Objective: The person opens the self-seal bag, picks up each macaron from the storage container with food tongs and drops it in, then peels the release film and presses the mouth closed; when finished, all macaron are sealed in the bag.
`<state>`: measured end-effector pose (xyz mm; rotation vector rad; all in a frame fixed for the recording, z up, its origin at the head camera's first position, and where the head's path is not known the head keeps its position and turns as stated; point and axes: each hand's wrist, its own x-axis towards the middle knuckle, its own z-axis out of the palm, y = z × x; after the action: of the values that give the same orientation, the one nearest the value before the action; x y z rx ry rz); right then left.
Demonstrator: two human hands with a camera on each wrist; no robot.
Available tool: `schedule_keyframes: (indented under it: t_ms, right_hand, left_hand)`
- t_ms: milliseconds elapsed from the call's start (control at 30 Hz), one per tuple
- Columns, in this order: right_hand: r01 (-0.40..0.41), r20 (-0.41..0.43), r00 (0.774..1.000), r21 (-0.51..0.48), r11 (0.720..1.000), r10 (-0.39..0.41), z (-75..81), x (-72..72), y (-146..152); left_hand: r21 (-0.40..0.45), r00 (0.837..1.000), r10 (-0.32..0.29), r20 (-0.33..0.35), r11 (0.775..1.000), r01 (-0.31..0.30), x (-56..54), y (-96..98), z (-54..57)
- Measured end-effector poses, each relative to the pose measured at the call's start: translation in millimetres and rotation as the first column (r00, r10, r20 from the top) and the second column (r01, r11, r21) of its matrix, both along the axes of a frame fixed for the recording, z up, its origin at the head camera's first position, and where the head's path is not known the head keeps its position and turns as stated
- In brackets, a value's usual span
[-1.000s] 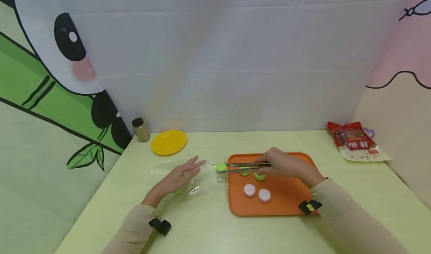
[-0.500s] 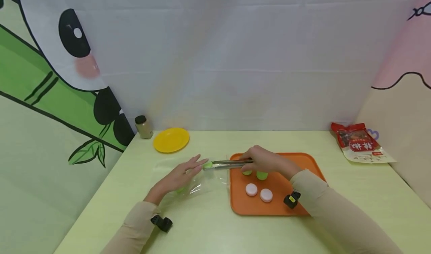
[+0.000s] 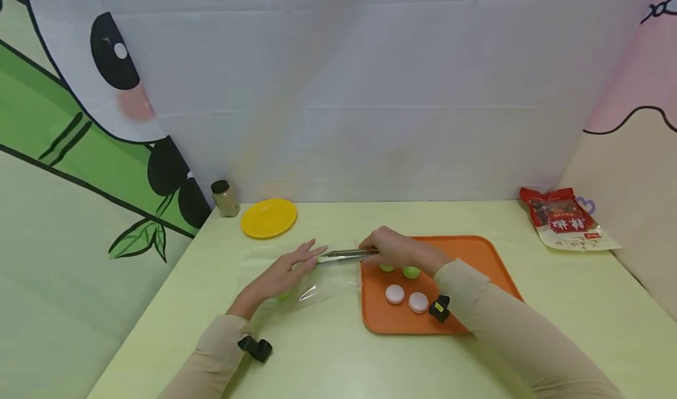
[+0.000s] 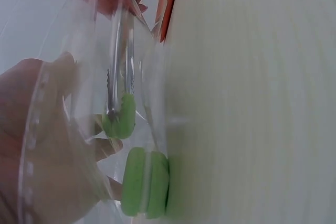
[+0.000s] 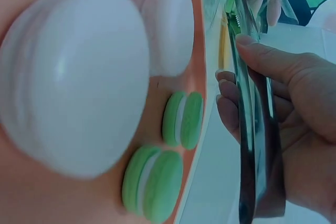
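Observation:
My right hand (image 3: 399, 249) grips metal tongs (image 3: 346, 253), which reach left over the tray's edge into a clear plastic bag (image 3: 330, 284). Between the tong tips is a green macaron (image 4: 126, 116), seen through the plastic in the left wrist view. Another green macaron (image 4: 145, 182) lies in the bag, nearer that camera. My left hand (image 3: 280, 277) is at the bag with fingers extended; plastic covers part of it in the left wrist view. On the orange tray (image 3: 383, 322) sit two pale pink macarons (image 3: 394, 294) and two green macarons (image 3: 411, 272), partly behind my right hand.
A yellow plate (image 3: 268, 218) stands at the back left, beside a jar with a black lid (image 3: 225, 198). At the back right lies a red and white food packet (image 3: 568, 220). A printed cloth backdrop (image 3: 370, 93) rises behind the table.
My right hand has moved left with the tongs, carrying the green macaron from the bag's mouth further in beside my left fingers. The left hand has stayed nearly still.

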<state>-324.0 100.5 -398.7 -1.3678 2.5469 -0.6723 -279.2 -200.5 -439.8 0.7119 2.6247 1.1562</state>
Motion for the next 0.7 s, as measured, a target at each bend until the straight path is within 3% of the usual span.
schedule_keyframes:
  t_ms: [333,600,700]
  right_hand:
    - [-0.012,-0.01,1.0,0.02,1.0,0.012,-4.7,-6.2,-12.4]
    - [-0.02,-0.019,1.0,0.009,1.0,0.02,-6.5,-13.1,-27.1]
    - [-0.027,-0.021,0.999,0.018,0.999,0.028,-10.3,-15.0,-33.5]
  left_hand:
    - [0.012,1.0,0.003,-0.011,1.0,-0.003,-1.9,5.3,2.9]
    - [0.028,0.999,0.041,-0.012,0.999,-0.041,2.3,5.2,4.4]
    - [0.034,0.999,0.03,-0.013,0.999,-0.03,3.3,3.9,3.2]
